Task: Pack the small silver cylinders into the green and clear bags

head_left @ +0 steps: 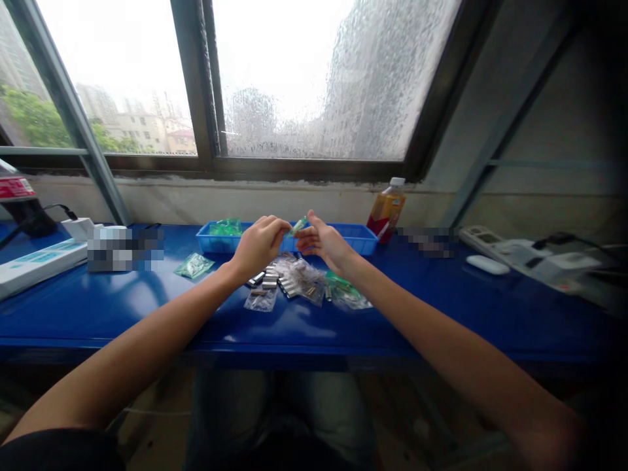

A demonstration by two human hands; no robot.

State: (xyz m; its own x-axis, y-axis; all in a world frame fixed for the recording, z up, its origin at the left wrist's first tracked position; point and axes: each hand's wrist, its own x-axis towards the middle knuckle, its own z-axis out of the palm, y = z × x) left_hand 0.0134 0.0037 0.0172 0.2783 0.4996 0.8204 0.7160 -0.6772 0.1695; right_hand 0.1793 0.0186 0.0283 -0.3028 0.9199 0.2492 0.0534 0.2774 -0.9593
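Note:
Between my two hands, above the pile, is a small green-and-clear plastic bag [297, 226]. My left hand [262, 243] pinches its left end with the fingers closed. At its right side my right hand [324, 243] touches the bag, thumb raised and apart from the curled fingers. Below lie small clear bags [300, 275] and silvery metal pieces [269, 277]. One clear bag [261, 299] lies at the front of the pile, and green-marked bags [346, 291] are at its right. Another green-and-clear bag [194, 265] lies to the left.
Behind my hands a blue tray [360, 239] holds green bags [226, 227] at its left end. A drink bottle [387, 209] stands right of it. Power strips [44, 261] lie on both sides of the blue table [294, 333], with a dark soda bottle [22, 203] at far left.

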